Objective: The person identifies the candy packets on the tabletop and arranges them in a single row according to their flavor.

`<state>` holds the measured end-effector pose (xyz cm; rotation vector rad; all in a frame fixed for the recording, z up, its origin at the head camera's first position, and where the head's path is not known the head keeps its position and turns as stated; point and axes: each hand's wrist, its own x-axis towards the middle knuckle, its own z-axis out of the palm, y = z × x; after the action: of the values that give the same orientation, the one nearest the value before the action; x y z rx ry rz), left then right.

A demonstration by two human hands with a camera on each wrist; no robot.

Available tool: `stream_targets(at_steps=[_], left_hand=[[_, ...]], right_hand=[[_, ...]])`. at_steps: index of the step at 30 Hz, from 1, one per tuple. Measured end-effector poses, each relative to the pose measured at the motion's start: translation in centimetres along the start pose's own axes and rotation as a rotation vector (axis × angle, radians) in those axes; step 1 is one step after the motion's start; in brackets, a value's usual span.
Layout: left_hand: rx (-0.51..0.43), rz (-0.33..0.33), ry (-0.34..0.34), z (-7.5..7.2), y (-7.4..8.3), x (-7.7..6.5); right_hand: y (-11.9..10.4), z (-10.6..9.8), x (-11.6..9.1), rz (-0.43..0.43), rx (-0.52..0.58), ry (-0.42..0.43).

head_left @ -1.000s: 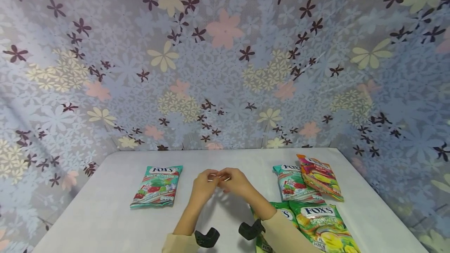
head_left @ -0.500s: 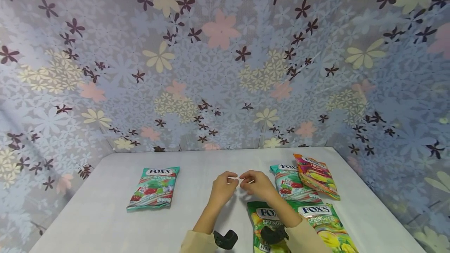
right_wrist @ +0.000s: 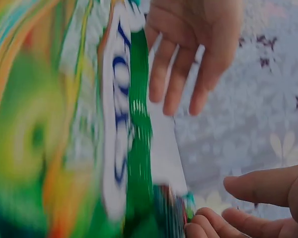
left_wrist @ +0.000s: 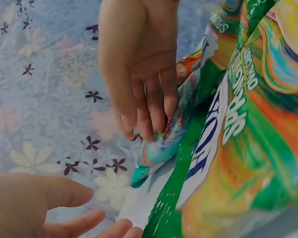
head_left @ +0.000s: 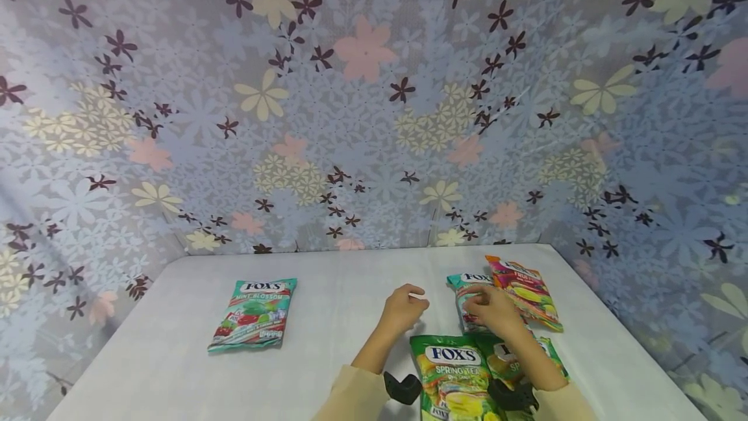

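Observation:
My left hand (head_left: pixel 403 310) hangs over the middle of the white table with loosely bent fingers, holding nothing. To its right, my right hand (head_left: pixel 495 312) reaches over a teal Mint Blossom candy bag (head_left: pixel 458 283) and partly hides it; its fingers are spread in the left wrist view. A green Spring Tea candy bag (head_left: pixel 452 388) lies nearest the left hand, in front of it. Another green Spring Tea candy bag (head_left: pixel 552 351) is partly covered by the right forearm. Behind the right hand, a red-orange Fruits candy bag (head_left: pixel 534 297) overlaps the teal one.
A second teal Mint Blossom candy bag (head_left: pixel 254 314) lies alone on the left part of the table (head_left: pixel 146 349). A flower-patterned cloth (head_left: pixel 350 115) hangs behind the table and along its sides. Black wrist mounts (head_left: pixel 403 387) sit on both forearms.
My hands, earlier together at the fingertips over the table's middle, have parted and moved right. The right hand has gone farther, over the teal bag, uncovering the nearer green bag.

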<state>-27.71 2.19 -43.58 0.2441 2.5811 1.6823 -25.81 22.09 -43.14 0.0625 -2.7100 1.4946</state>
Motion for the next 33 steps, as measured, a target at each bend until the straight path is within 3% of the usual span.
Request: stream_targets(at_steps=[12,22,27,33], left_hand=[[-0.03,-0.049,-0.103,2.1,0.8,0.5],[-0.022,-0.073,-0.128,2.8,1.2,0.3],[-0.017,-0.098,-0.149,3.2,1.4,0.4],[0.027,-0.094,-0.195,4.5,0.9,0.9]], right_hand=[[2.0,-4.2,-0.4,0.129,0.031,-0.009],[3.3,-5.2,-0.4,0.157,0.036,0.001],[3.7,-5.9,-0.1,0.15,-0.03,-0.031],[4.1,-6.5,0.1,0.204,-0.042,-0.088]])
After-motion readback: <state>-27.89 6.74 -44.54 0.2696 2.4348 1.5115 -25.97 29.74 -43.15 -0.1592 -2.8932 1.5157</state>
